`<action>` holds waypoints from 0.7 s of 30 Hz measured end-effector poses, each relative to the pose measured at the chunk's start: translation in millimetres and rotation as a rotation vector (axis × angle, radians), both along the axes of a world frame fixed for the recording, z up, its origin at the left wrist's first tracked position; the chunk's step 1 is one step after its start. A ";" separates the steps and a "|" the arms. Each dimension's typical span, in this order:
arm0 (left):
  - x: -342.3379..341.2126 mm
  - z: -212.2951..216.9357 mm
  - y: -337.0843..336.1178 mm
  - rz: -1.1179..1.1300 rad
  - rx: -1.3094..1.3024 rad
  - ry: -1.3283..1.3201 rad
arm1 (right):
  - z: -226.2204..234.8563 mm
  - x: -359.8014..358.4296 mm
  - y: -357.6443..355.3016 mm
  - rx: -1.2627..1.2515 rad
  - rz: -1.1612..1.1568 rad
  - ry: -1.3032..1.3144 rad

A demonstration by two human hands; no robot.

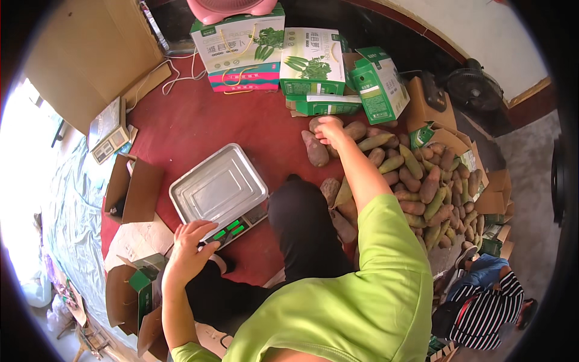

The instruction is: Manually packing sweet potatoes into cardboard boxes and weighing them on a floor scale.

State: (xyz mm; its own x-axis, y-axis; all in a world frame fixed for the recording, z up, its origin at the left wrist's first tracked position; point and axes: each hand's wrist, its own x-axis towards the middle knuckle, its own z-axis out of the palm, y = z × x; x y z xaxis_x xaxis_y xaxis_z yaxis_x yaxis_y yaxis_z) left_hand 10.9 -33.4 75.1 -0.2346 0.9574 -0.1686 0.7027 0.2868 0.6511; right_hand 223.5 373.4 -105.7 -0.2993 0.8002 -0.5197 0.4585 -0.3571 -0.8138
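My left hand (pixel 188 246) is at the near left corner of a scale, fingers stretched and thumb beside the lit green display (pixel 228 230). It holds nothing. On the scale sits a bare silver metal tray (pixel 220 184). Reaching forward, my right hand (pixel 330 131) has its fingers curled against a brownish, soil-coated radish (pixel 315 124) at the far edge of the pile; the fingers partly hide it. Just nearer lies another brown radish (pixel 315 149). A large heap of green and brown radishes (pixel 431 187) spreads to the right of my arm.
Green-and-white cartons (pixel 313 57) stand at the back, a pink appliance (pixel 232 7) on one. A black fan (pixel 473 87) is at the far right. Open cardboard boxes (pixel 134 190) stand on the left, near a second scale (pixel 108 130). A person in stripes (pixel 485 314) is at lower right.
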 end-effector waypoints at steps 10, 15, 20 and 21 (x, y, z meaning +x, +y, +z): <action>-17.6 -60.9 17.4 0.085 -0.392 0.208 | -33.6 62.8 93.9 -0.024 -0.315 -0.094; -25.3 -74.4 34.1 0.071 -0.511 0.212 | -35.2 61.6 153.9 0.101 -0.349 -0.055; -31.0 -85.6 45.4 0.060 -0.557 0.225 | -38.1 50.7 200.7 0.169 -0.373 -0.056; -32.4 -87.1 49.3 0.064 -0.567 0.201 | -40.0 49.9 210.0 0.180 -0.379 -0.056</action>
State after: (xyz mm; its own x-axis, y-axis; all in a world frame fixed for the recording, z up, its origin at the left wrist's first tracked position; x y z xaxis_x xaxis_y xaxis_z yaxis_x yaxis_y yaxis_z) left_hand -21.5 15.9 -12.0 -0.3688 0.7143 -0.5948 0.7661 0.5959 0.2407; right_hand 273.4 583.4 -145.6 0.0583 0.9276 -0.3691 0.3678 -0.3636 -0.8559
